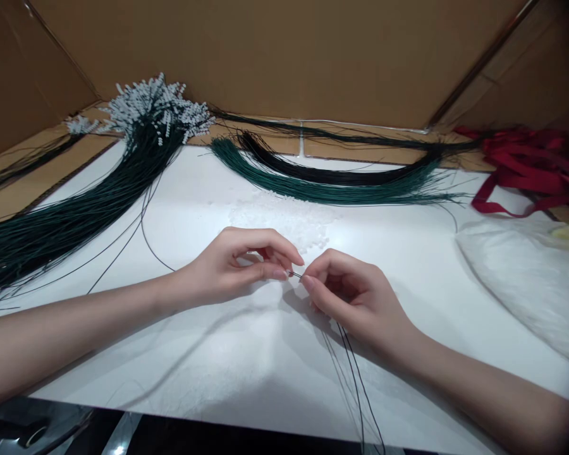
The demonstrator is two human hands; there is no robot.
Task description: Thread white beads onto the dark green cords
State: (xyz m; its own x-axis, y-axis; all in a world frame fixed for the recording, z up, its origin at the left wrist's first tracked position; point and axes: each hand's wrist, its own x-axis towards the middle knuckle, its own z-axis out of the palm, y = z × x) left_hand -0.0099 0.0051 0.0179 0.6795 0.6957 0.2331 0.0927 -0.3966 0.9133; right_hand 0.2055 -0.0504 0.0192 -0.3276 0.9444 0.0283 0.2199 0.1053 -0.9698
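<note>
Two strands of thin dark wire (351, 363) hang from my right hand (355, 287), whose thumb and index finger are pinched on the wire. A short end of it sticks out leftward between the two hands. My left hand (249, 259) meets that end with its thumb and index fingertips drawn close together. Something tiny and pale shows at the left thumb tip, too small to name. Behind the hands, small clear-white beads (289, 218) lie scattered on the white tabletop (203, 366).
A thick bundle of dark green wires (99, 180) with white beaded tips (156, 110) lies at left. Loose green wires (332, 191) and black wires (332, 174) curve across the back. Red ribbon (531, 167) and a clear plastic bag (526, 272) are at right. Cardboard walls (284, 57) enclose the table.
</note>
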